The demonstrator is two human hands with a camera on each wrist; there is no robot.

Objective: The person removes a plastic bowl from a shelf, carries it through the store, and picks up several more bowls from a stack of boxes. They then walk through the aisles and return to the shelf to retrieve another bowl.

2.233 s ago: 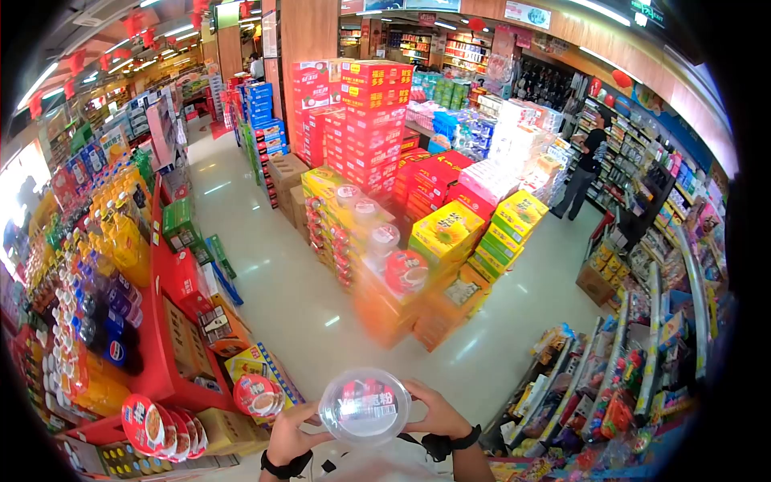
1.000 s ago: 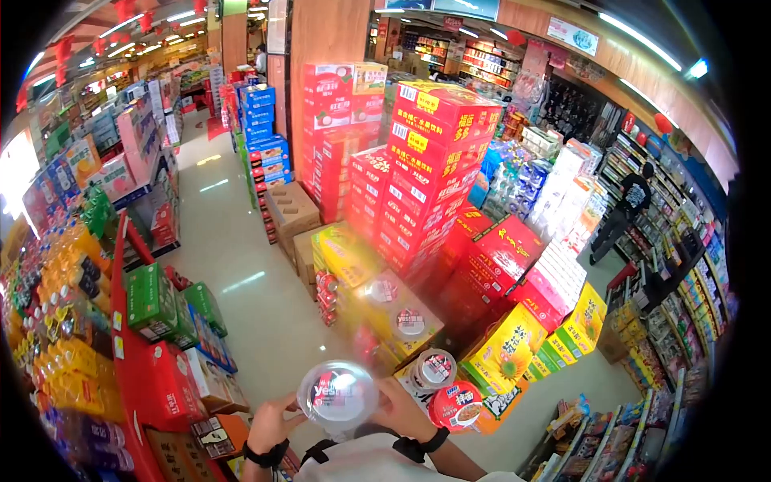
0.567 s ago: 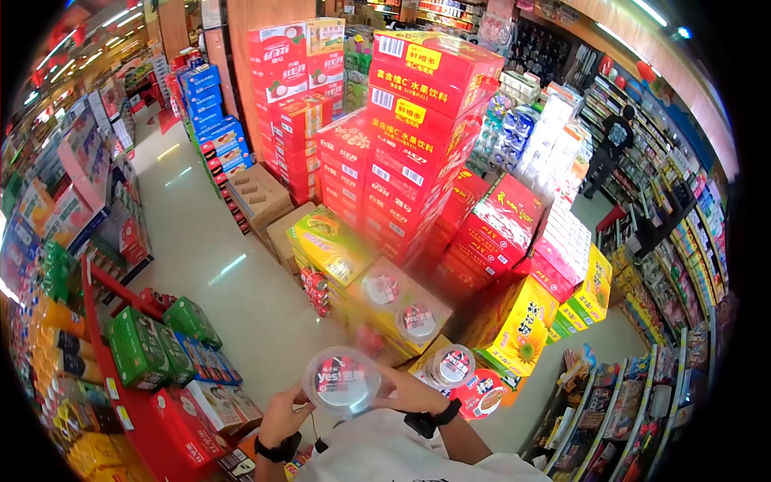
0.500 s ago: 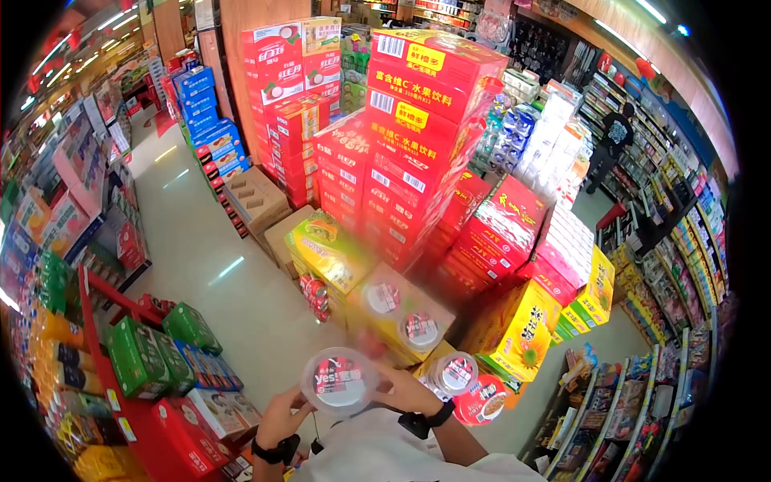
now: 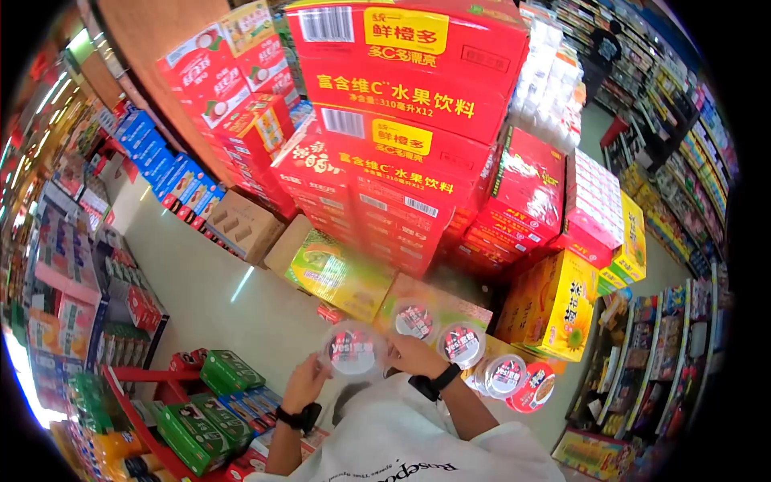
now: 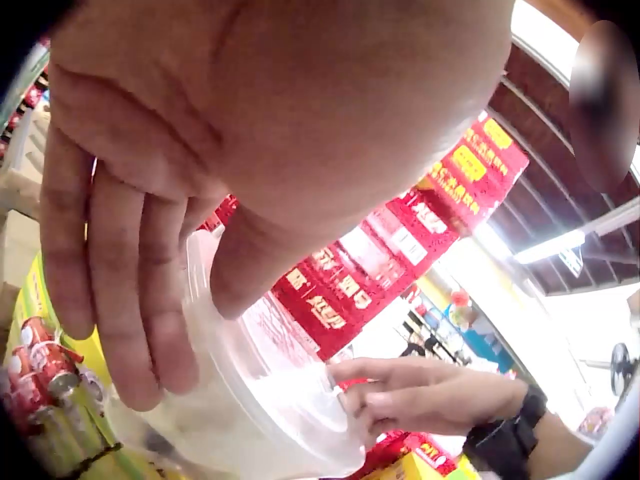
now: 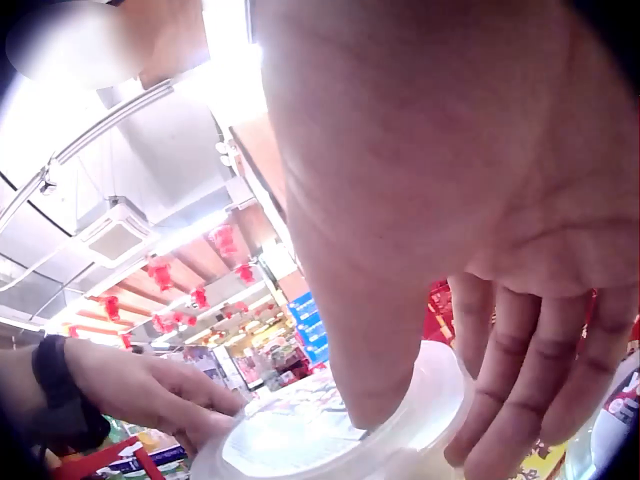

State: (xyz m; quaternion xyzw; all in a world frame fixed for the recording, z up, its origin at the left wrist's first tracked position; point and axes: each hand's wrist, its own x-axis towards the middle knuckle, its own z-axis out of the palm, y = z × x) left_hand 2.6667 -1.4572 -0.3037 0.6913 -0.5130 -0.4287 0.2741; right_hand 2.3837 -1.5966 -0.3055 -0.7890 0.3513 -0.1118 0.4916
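Observation:
Both hands hold a translucent noodle bowl point(image 5: 352, 350) by its sides, its lid facing up with a "Yes!" label. My left hand point(image 5: 308, 381) grips the left side; in the left wrist view its thumb lies at the lid's rim and its fingers point(image 6: 128, 290) reach down the wall. On the opposite side my right hand point(image 5: 418, 355) grips the bowl, thumb point(image 7: 372, 375) over the rim and fingers down the wall. Matching bowls, one point(image 5: 414, 320) and another point(image 5: 461, 345), sit on a carton just beyond. Stacked bowls point(image 5: 503, 376) and a red-lidded bowl point(image 5: 533, 387) are further right.
A tall stack of red drink cartons point(image 5: 393, 104) rises in front. A yellow-green carton point(image 5: 337, 271) is left of the bowls, and yellow tea cartons point(image 5: 554, 305) are right. Green boxes point(image 5: 201, 430) stand lower left. Shelves point(image 5: 642, 353) line the right.
The head view has turned and come closer to the red cartons. The held bowl, in both hands throughout, is now right beside the row of bowls on the carton.

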